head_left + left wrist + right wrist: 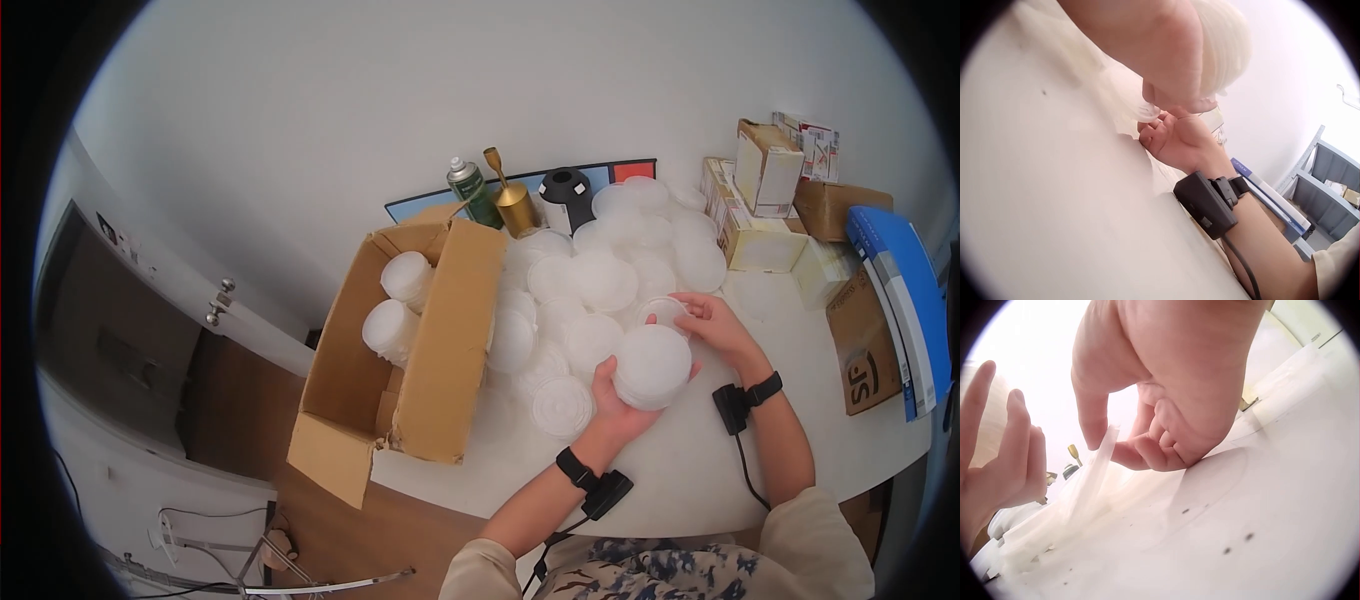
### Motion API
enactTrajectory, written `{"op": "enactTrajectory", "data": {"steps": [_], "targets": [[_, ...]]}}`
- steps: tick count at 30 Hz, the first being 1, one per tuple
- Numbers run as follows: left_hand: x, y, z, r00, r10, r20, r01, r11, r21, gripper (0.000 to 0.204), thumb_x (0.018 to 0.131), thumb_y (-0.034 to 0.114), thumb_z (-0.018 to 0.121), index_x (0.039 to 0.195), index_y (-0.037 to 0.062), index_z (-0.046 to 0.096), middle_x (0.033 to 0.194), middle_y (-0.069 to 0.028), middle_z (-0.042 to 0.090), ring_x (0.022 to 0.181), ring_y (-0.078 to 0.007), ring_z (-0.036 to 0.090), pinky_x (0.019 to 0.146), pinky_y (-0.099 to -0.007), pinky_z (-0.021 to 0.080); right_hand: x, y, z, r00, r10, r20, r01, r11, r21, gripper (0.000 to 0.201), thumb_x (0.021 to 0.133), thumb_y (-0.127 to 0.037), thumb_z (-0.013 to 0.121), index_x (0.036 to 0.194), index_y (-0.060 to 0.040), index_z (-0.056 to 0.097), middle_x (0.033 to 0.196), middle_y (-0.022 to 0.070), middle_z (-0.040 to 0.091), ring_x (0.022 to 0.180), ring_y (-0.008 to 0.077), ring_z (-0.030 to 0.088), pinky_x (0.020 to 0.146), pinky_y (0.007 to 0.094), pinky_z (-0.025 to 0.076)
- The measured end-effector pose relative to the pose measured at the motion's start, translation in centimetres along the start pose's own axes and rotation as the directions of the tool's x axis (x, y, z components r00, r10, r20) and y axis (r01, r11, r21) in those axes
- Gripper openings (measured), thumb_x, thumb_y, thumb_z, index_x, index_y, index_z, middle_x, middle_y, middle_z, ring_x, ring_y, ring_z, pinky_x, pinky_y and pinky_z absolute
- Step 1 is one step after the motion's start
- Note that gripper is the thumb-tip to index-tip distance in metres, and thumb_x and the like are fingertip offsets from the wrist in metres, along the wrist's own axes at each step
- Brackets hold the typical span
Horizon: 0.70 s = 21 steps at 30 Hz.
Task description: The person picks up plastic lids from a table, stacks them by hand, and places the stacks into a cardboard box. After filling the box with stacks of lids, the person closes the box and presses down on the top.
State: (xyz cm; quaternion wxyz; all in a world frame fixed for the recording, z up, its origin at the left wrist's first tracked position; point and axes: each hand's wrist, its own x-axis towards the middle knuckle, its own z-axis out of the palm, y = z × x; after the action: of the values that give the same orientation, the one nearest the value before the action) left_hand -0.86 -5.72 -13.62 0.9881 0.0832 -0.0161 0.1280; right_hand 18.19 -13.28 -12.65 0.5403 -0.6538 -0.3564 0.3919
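Whitish plastic lid pinched in the right hand, lid stack clamped in the left hand.
Go easy on the squeeze so nothing bends, imo.

head view from above, facing down; both wrist views close, sharing the white tabletop.

Muted light greys the wall in the head view, dark corners framing its bowed edges, while 2 wrist views (hazier, brighter) glare toward white, fine detail blurred.
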Motion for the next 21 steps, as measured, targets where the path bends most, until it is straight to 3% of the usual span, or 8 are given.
{"op": "enactTrajectory", "data": {"steps": [3, 5, 7, 9, 12, 16, 18, 21], "targets": [[0.1, 0.1, -0.1, 0.999, -0.005, -0.053, 0.001, 0.997, -0.078, 0.085, 0.072, 0.051, 0.065, 0.145, 0.0182, 0.039, 0.139, -0.0086, 0.048, 0.130, -0.0319, 0.046, 0.118, -0.0537, 0.027, -0.6, 0.5, -1.2, 0.997, 0.047, -0.064, -0.039, 0.993, 0.114, 0.043, 0.090, -0.011, 0.062, 0.130, 0.0013, 0.056, 0.104, 0.0043, 0.068, 0.091, 0.0098, 0.062, 0.081, 0.0254, 0.050], [0.0, 0.0, -0.3, 0.998, -0.006, -0.059, 0.001, 0.997, -0.082, 0.082, 0.074, 0.051, 0.063, 0.145, 0.0174, 0.040, 0.140, -0.0091, 0.048, 0.130, -0.0322, 0.046, 0.117, -0.0539, 0.027, -1.0, 1.5, -1.7, 0.977, 0.035, -0.212, 0.069, 0.883, 0.465, 0.039, 0.093, -0.010, 0.059, 0.130, 0.0012, 0.056, 0.111, 0.0040, 0.067, 0.096, 0.0107, 0.063, 0.084, 0.0259, 0.051], [0.2, 0.1, -0.3, 0.997, -0.015, -0.076, 0.009, 0.997, -0.082, 0.080, 0.075, 0.050, 0.061, 0.145, 0.0166, 0.041, 0.140, -0.0096, 0.048, 0.130, -0.0325, 0.045, 0.117, -0.0542, 0.027, -2.0, 2.3, -2.1, 0.962, 0.042, -0.271, 0.117, 0.831, 0.543, 0.037, 0.094, -0.009, 0.056, 0.131, 0.0008, 0.054, 0.118, 0.0054, 0.064, 0.101, 0.0120, 0.063, 0.086, 0.0277, 0.051], [0.2, -0.1, 0.0, 0.983, 0.002, -0.183, -0.007, 1.000, -0.025, 0.076, 0.078, 0.047, 0.058, 0.145, 0.0161, 0.040, 0.143, -0.0106, 0.046, 0.130, -0.0334, 0.045, 0.116, -0.0546, 0.028, -3.9, 2.7, -2.5, 0.962, 0.043, -0.270, 0.155, 0.728, 0.668, 0.036, 0.096, -0.010, 0.055, 0.131, -0.0029, 0.054, 0.116, 0.0031, 0.065, 0.097, 0.0108, 0.063, 0.077, 0.0249, 0.051], [0.3, -0.5, 0.7, 0.983, -0.013, -0.181, 0.015, 1.000, 0.008, 0.078, 0.078, 0.046, 0.059, 0.146, 0.0160, 0.037, 0.145, -0.0123, 0.044, 0.133, -0.0342, 0.042, 0.116, -0.0556, 0.027, -6.6, 3.9, -3.1, 0.974, 0.043, -0.222, 0.163, 0.545, 0.822, 0.034, 0.096, -0.011, 0.054, 0.131, -0.0064, 0.053, 0.114, 0.0000, 0.065, 0.093, 0.0090, 0.062, 0.065, 0.0215, 0.047], [0.6, -0.6, 0.1, 0.988, -0.043, -0.148, 0.058, 0.994, 0.097, 0.078, 0.079, 0.044, 0.059, 0.148, 0.0169, 0.035, 0.146, -0.0139, 0.042, 0.137, -0.0349, 0.038, 0.116, -0.0572, 0.026, -8.1, 4.4, -3.0, 0.961, 0.092, -0.260, 0.194, 0.445, 0.874, 0.033, 0.097, -0.012, 0.053, 0.129, -0.0083, 0.052, 0.111, -0.0026, 0.064, 0.090, 0.0070, 0.061, 0.055, 0.0196, 0.041], [0.8, -0.5, -0.3, 0.990, -0.006, -0.143, 0.027, 0.989, 0.145, 0.080, 0.078, 0.042, 0.061, 0.149, 0.0186, 0.032, 0.148, -0.0148, 0.040, 0.139, -0.0355, 0.035, 0.117, -0.0587, 0.025, -8.0, 5.0, -3.1, 0.986, -0.111, -0.122, 0.158, 0.419, 0.894, 0.037, 0.097, -0.013, 0.053, 0.133, -0.0070, 0.049, 0.117, -0.0006, 0.063, 0.098, 0.0084, 0.061, 0.066, 0.0216, 0.048], [0.8, -0.4, -0.4, 0.990, 0.002, -0.142, 0.028, 0.977, 0.211, 0.082, 0.077, 0.038, 0.063, 0.150, 0.0202, 0.030, 0.149, -0.0146, 0.039, 0.139, -0.0357, 0.035, 0.117, -0.0569, 0.026, -8.0, 3.4, -1.5, 0.981, 0.003, -0.194, 0.168, 0.487, 0.857, 0.042, 0.097, -0.013, 0.054, 0.138, -0.0057, 0.046, 0.122, 0.0021, 0.062, 0.107, 0.0110, 0.061, 0.082, 0.0256, 0.052]]}}
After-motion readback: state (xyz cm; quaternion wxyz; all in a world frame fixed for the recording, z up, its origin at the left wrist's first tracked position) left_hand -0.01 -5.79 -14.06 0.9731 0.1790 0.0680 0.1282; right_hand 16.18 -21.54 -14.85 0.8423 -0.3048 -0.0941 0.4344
